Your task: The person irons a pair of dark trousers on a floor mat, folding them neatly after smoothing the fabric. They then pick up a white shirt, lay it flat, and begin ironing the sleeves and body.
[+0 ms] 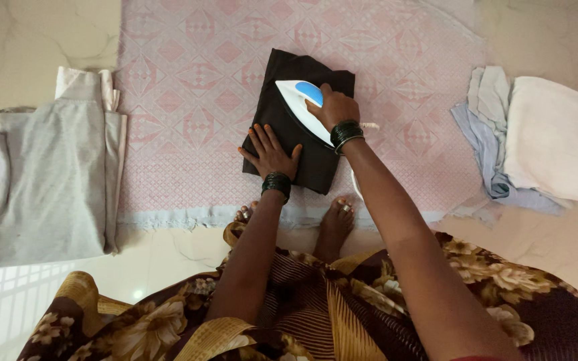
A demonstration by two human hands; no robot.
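Note:
A folded dark brown cloth (316, 167) lies on a pink patterned blanket (202, 100) spread on the floor. My right hand (332, 107) grips the handle of a white and blue iron (296, 97), which rests flat on the cloth. My left hand (270, 154) lies flat on the near left part of the cloth, fingers spread, pressing it down. Black bangles circle both wrists.
A folded grey garment (41, 180) lies on the floor to the left of the blanket. To the right sits a pile of white and light blue clothes (536, 140). My bare feet (336, 220) touch the blanket's near edge. The iron's cord (369, 125) trails right.

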